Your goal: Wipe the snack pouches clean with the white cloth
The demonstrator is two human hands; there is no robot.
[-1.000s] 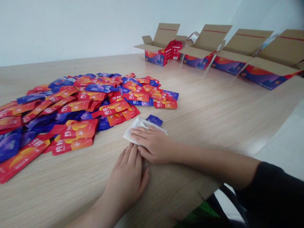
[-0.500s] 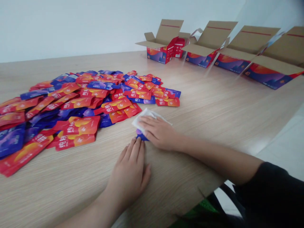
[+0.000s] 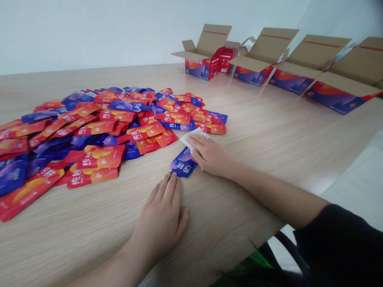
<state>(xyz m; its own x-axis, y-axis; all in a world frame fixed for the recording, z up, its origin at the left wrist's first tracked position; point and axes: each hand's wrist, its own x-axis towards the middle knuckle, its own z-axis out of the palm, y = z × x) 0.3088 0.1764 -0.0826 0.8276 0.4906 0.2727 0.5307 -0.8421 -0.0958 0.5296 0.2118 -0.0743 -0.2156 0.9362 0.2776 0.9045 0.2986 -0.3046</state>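
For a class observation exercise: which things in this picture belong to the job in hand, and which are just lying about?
In hand: the right hand on the white cloth; the blue sachet beside it; the left hand, its fingers at the sachet's end.

Lying about: the heap of red and blue sachets; the open cardboard boxes; the wooden table.

The left hand (image 3: pixel 160 219) lies flat and splayed, while the right hand (image 3: pixel 209 155) reaches farther forward, palm down.
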